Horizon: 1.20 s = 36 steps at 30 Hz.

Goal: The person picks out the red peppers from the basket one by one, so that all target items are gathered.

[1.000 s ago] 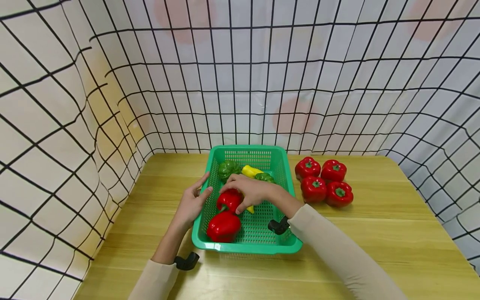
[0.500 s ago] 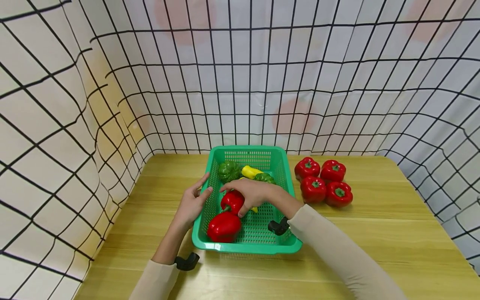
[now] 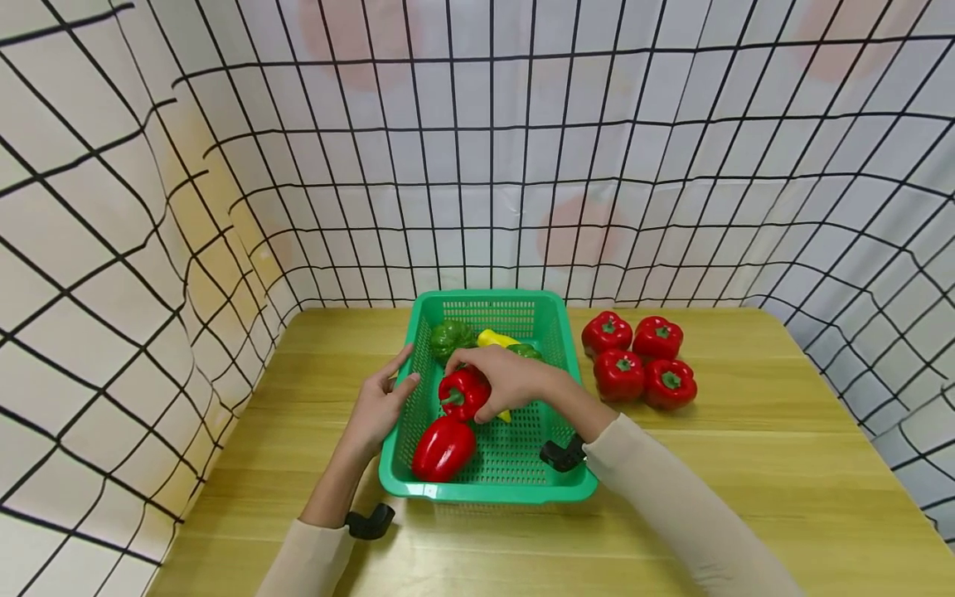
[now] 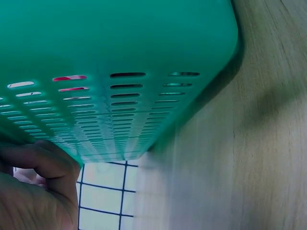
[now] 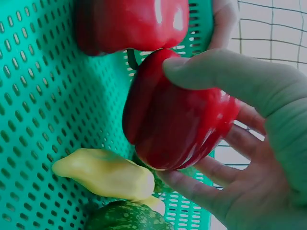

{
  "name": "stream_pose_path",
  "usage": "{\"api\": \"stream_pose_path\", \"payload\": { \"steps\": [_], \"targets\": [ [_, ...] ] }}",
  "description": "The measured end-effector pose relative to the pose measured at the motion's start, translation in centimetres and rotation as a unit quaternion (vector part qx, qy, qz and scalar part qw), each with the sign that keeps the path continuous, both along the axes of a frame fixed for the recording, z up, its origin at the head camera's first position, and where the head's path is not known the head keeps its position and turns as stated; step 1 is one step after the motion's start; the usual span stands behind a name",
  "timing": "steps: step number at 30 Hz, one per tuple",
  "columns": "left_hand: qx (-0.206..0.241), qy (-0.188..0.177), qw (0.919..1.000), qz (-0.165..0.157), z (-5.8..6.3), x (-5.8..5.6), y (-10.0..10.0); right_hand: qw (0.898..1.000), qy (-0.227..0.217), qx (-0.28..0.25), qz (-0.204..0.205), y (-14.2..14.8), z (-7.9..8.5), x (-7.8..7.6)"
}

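My right hand grips a red bell pepper inside the green plastic basket. In the right wrist view, the thumb lies across the held bell pepper and the other fingers wrap its far side. A second red bell pepper lies on its side in the near left corner, right beside the held one. My left hand holds the basket's left rim, thumb over the edge; the left wrist view shows bent fingers at the outer wall.
Farther back in the basket are a green ribbed squash-like vegetable, a yellow elongated one and another green one, partly behind my right hand. Several red bell peppers stand on the wooden table to the right. A grid-patterned curtain surrounds the table.
My right hand has shifted the held bell pepper slightly right and turned it, so its stem shows more. The bell pepper beside it has tilted a little. My left hand stays at the rim.
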<state>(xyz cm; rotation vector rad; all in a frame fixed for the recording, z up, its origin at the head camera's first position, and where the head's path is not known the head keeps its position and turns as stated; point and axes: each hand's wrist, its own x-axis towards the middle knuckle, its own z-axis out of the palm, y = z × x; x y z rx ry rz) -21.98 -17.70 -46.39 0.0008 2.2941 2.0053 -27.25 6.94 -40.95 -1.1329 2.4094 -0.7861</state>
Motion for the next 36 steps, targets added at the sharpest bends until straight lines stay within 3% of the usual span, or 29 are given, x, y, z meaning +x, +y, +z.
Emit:
{"api": "stream_pose_path", "payload": {
  "steps": [12, 21, 30, 36],
  "targets": [
    [0.003, 0.004, 1.0, 0.002, 0.4, 0.0, 0.0, 0.991, -0.045, -0.117, -0.04, 2.4, 1.7, 0.9],
    [-0.003, 0.003, 1.0, -0.004, 0.4, 0.1, 0.1, 0.973, -0.066, -0.206, -0.075, 5.1, 2.4, 1.6],
    [-0.002, 0.002, 1.0, -0.001, 0.3, 0.1, 0.1, 0.959, -0.071, -0.241, -0.132, 8.8, 2.4, 2.4],
    [-0.008, 0.002, 0.9999, 0.005, 0.2, 0.2, -0.1, 0.948, -0.068, -0.277, -0.141, 11.3, 2.1, 2.9]
  ]
}}
